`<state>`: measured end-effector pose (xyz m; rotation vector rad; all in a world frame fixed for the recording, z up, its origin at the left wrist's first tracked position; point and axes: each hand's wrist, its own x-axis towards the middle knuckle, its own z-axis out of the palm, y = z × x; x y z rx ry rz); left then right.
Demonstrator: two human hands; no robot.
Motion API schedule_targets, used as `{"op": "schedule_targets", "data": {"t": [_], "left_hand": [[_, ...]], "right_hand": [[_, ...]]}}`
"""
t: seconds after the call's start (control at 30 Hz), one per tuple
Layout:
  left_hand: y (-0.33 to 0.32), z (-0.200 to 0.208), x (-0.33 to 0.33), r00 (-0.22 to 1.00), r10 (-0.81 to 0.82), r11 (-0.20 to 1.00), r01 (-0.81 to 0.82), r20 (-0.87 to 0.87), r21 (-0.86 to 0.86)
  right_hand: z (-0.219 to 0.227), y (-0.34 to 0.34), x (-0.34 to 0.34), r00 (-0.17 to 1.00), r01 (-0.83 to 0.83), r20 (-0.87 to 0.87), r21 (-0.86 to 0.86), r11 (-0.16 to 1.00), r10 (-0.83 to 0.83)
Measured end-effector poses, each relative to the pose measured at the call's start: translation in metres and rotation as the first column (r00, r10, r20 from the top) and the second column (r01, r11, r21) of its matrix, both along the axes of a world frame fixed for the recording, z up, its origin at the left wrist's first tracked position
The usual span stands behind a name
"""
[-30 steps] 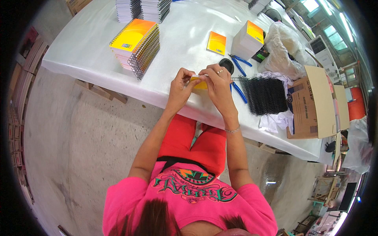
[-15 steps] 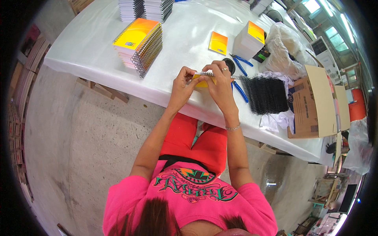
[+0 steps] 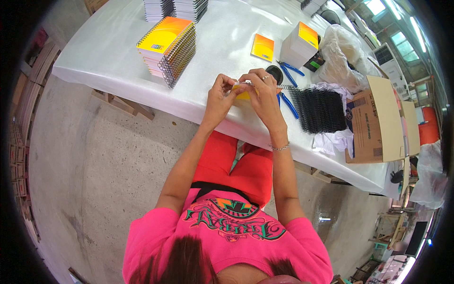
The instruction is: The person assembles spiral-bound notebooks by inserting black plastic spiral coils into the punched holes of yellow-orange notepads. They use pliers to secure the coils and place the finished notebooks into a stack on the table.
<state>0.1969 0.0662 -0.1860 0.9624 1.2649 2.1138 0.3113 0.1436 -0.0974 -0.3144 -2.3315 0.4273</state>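
Just over the near table edge, my left hand (image 3: 220,99) pinches a small yellow notebook (image 3: 243,96) at its left end. My right hand (image 3: 261,94) is closed at the notebook's far edge, fingers on a dark spiral binding coil (image 3: 285,87). The coil runs along that edge, and its free end sticks out to the right past my fingers. My fingers hide most of the notebook and much of the coil. Right of my right hand lie blue-handled cutting pliers (image 3: 289,72), another blue handle (image 3: 290,106) and a black round object (image 3: 274,74).
A heap of black coils (image 3: 318,111) lies on white wrapping beside an open cardboard box (image 3: 371,125). Coil-bound yellow notebooks (image 3: 166,40) are stacked at left. Farther back are a single orange-yellow booklet (image 3: 262,47), a tall booklet stack (image 3: 297,47) and a clear plastic bag (image 3: 338,57).
My right fingers have shifted slightly left and cover more of the coil along the notebook's edge. My left hand keeps its pinch; the view has shifted slightly.
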Motion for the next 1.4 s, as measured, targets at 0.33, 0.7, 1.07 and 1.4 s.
{"op": "schedule_targets", "data": {"t": [0.33,0.7,1.07,1.4], "left_hand": [[0.000,0.003,0.001,1.000,0.009,1.000,-0.009,0.012,0.025],[0.000,0.002,-0.001,1.000,-0.017,0.999,0.017,-0.007,-0.035],[0.001,0.000,0.000,1.000,-0.020,1.000,0.020,0.000,0.010],[-0.009,0.025,0.008,0.966,-0.014,0.995,-0.011,-0.259,-0.095]], "right_hand": [[-0.004,-0.002,-0.001,1.000,-0.011,-0.014,-0.035,0.999,0.011],[-0.006,0.001,-0.003,0.998,-0.048,0.026,-0.012,0.999,0.048],[-0.006,-0.002,-0.002,0.999,0.031,0.011,0.036,0.999,-0.031],[-0.080,0.018,0.077,0.677,0.720,0.157,0.063,0.692,-0.719]]}}
